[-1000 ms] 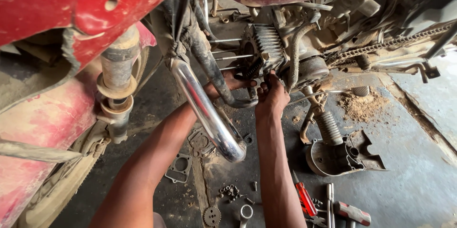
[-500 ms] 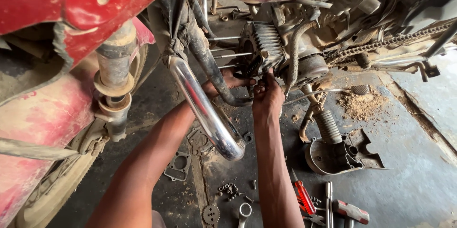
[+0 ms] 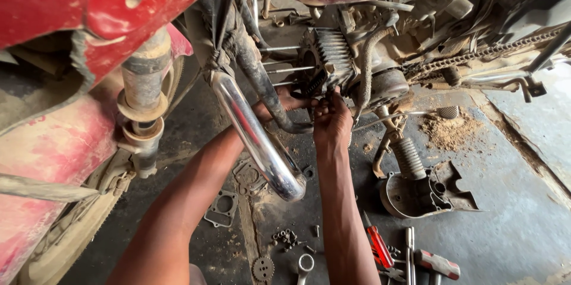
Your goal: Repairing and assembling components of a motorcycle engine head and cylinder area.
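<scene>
Since the earlier frames both hands have stayed at the engine, the right one creeping slightly higher against the finned block.

The red motorcycle point(image 3: 89, 17) fills the far and left side, its body cut off by the top edge. Its engine point(image 3: 333, 62) sits at the far centre: a grimy grey block with close cooling fins, bare studs sticking out to the left and a dusty chain point(image 3: 476, 56) running off to the right. A shiny chrome exhaust pipe point(image 3: 256, 136) slants from the engine toward the near side and crosses over the left forearm.

The right hand point(image 3: 332, 121) reaches up under the fins, fingers curled together on a small dark part at the block's lower edge; what exactly they pinch is too small to make out. The left hand point(image 3: 285, 102) lies behind the pipe and a dark frame tube, mostly hidden, so its grip cannot be told.

On the oily floor to the right lies a metal cover point(image 3: 428, 193), nearer a red-handled screwdriver point(image 3: 377, 246), a spanner point(image 3: 304, 267), a gasket point(image 3: 223, 207) and a small sprocket point(image 3: 262, 268).
</scene>
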